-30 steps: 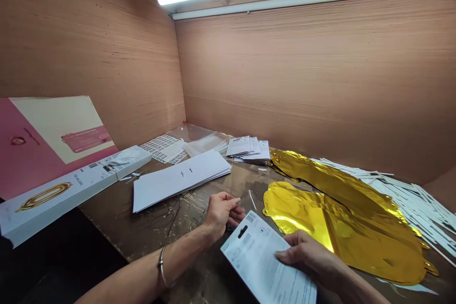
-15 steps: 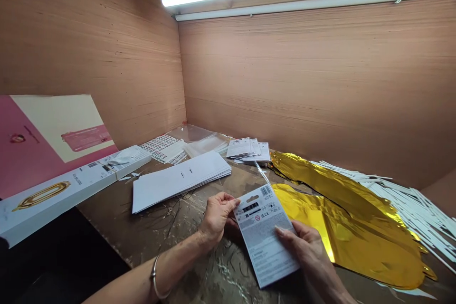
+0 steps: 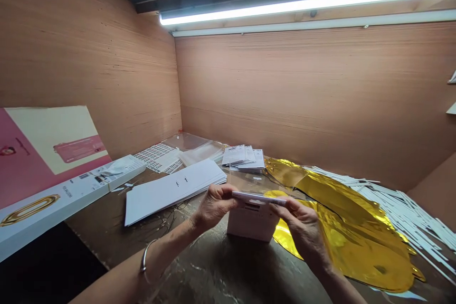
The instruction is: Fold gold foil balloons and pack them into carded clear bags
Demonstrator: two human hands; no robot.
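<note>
My left hand (image 3: 216,206) pinches the top left corner of a printed hanging card (image 3: 251,223). My right hand (image 3: 301,225) grips its top right corner, thumb towards me. The card stands nearly upright above the table, with its hang hole and dark print near the upper edge. A sheet of clear plastic (image 3: 249,180) shows just beyond that edge; I cannot tell if it is joined to the card. Gold foil balloons (image 3: 359,242) lie beside and partly under my right forearm. Left of my left hand is a stack of folded white card (image 3: 171,190).
Several printed packets (image 3: 238,155) lie at the back, beside clear plastic bags (image 3: 203,152) and label sheets (image 3: 156,156). White strips (image 3: 392,204) are heaped at right. A long white balloon box (image 3: 71,194) and a pink carton (image 3: 32,152) stand at left. Wooden walls (image 3: 285,99) enclose the table.
The card has swung from lying tilted towards me to nearly upright. My right hand has moved from its lower side to its top right corner. The view has tilted up slightly.
</note>
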